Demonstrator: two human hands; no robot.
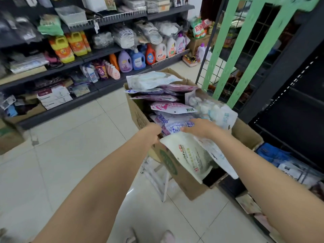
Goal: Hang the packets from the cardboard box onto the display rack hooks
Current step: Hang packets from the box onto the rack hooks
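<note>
A brown cardboard box (138, 113) stands on a white stool, filled with several plastic packets. A pink and white packet (172, 107) lies on top in the middle, and blue-printed packets (168, 122) lie nearer me. My left hand (154, 133) reaches over the box's near left rim, with its fingers hidden among the packets. My right hand (198, 128) lies palm down on the blue-printed packets, fingers fairly straight. A white packet with green print (189, 155) hangs over the box's near edge below my right wrist. The green display rack (229, 55) with its wire grid stands behind the box.
Dark shelves with detergent bottles (138, 59) and bagged goods run along the left and back. A black shelf unit (289, 102) stands on the right, with packets on its low shelf. The white stool (157, 176) under the box stands on a pale tiled floor (70, 155).
</note>
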